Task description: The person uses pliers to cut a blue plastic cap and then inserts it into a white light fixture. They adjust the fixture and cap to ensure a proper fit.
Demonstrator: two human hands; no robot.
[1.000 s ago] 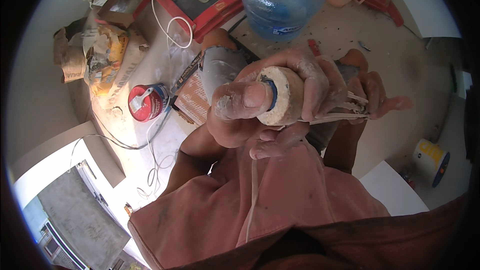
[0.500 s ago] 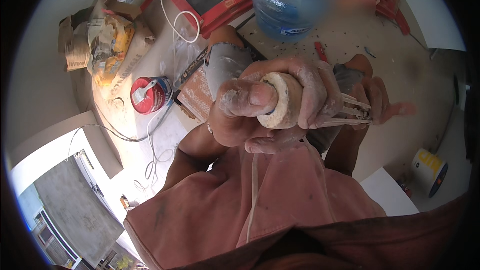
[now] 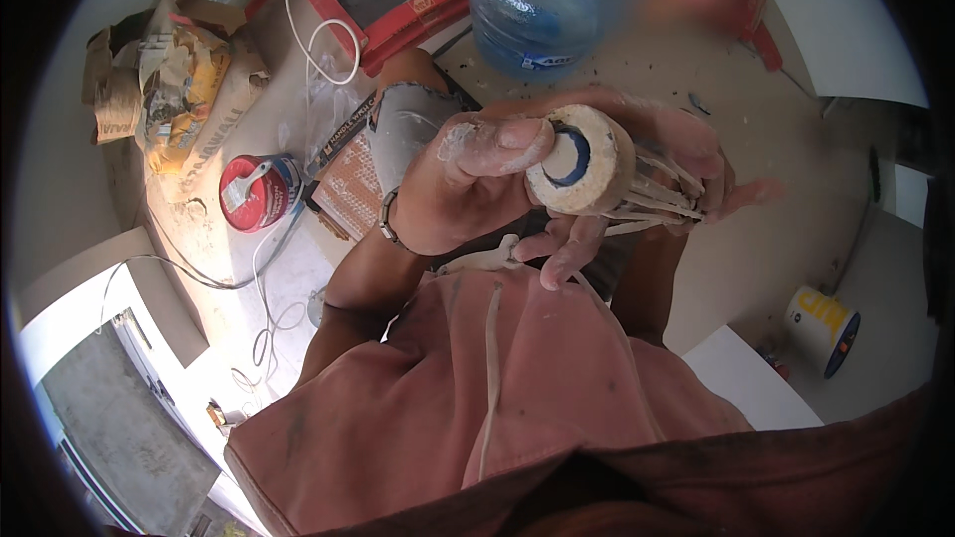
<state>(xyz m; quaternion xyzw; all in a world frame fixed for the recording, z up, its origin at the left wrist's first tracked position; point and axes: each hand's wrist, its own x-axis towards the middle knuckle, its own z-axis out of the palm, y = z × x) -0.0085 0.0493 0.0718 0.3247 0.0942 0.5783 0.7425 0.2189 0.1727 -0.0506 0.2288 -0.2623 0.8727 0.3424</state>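
Big blue water jug (image 3: 542,0) sits far on the floor, red paint can (image 3: 254,191) off left. Up close, both hands are gripping a roll of tape (image 3: 582,171): left hand (image 3: 463,189) wrapped round it with the thumb across its face, right hand (image 3: 676,174) behind, pinching pale strips. Looks mid-peel; next it probably needs a loose end teased free.

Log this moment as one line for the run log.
left hand: grips tape roll, thumb on blue core | right hand: cups roll from behind, strands across fingers | below: red paint can, blue water jug
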